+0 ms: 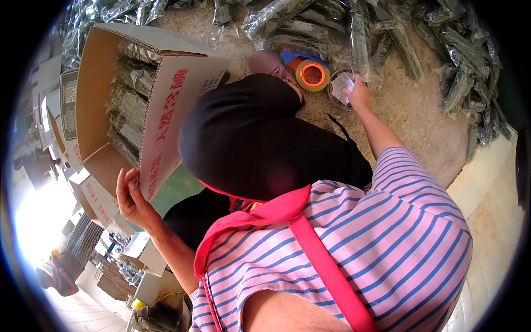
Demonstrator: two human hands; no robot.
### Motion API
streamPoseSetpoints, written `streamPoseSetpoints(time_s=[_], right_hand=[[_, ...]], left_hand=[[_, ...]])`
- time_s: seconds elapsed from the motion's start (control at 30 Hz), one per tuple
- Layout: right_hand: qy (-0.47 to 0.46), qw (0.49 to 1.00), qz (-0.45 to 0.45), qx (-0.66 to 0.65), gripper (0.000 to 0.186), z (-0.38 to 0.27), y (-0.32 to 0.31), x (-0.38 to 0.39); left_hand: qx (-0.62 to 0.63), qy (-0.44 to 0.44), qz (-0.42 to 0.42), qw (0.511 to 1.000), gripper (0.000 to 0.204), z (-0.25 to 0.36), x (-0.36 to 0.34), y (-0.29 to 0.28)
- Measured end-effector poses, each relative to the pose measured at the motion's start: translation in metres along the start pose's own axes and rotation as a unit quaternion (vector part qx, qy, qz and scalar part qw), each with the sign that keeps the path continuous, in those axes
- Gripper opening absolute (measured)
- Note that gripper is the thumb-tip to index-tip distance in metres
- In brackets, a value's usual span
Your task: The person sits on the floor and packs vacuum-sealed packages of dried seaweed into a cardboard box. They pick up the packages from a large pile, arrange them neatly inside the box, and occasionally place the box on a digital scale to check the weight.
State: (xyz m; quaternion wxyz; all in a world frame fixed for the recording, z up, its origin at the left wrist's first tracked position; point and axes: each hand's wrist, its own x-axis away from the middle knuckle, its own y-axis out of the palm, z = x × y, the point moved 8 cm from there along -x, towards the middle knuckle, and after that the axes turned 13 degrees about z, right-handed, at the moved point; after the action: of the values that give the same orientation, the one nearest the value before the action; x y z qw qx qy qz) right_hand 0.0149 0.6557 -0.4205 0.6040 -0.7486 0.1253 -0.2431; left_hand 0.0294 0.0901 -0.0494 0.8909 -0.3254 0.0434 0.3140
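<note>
My right hand (359, 94) is stretched forward to a small round tub (336, 102) on the floor. Its fingers pinch at a white paper slip (343, 86) in the tub; whether the slip is lifted free, I cannot tell. My left hand (134, 202) is raised beside the near corner of an open carton (166, 105). Its fingers are apart, with no object seen in them; whether they touch the cardboard is unclear. Clear plastic packets of greenish-grey, stick-like contents (130, 105) are packed inside the carton. Against the tub stands a roll of tape (312, 74) with an orange core.
Loose plastic-wrapped packets (459, 72) lie in heaps along the far side and right of the floor. Other cartons (91, 196) stand to the left. My bent knee (238, 133) in black cloth comes between the carton and the tub. Pale tiles (489, 182) edge the right.
</note>
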Motion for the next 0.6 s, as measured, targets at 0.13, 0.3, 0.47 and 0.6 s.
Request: streamPoseSetpoints(time_s=[0.13, 0.3, 0.47, 0.6], right_hand=[[0.040, 0.996, -0.045, -0.065, 0.031, 0.014, 0.004, -0.004], [0.036, 0.990, 0.075, -0.114, 0.021, 0.042, 0.018, -0.008], [0.077, 0.987, 0.006, -0.142, 0.026, 0.040, 0.010, -0.004], [-0.025, 0.987, 0.098, -0.126, 0.029, 0.039, 0.001, -0.004]], left_hand=[[0.007, -0.003, 0.005, 1.000, 0.028, -0.002, 0.001, 0.002], [0.027, -0.005, 0.003, 1.000, 0.028, 0.003, 0.003, 0.006], [0.027, 0.008, 0.008, 1.000, 0.028, 0.007, 0.007, 0.003], [-0.002, 0.029, 0.018, 0.999, 0.027, 0.007, 0.003, -0.004]])
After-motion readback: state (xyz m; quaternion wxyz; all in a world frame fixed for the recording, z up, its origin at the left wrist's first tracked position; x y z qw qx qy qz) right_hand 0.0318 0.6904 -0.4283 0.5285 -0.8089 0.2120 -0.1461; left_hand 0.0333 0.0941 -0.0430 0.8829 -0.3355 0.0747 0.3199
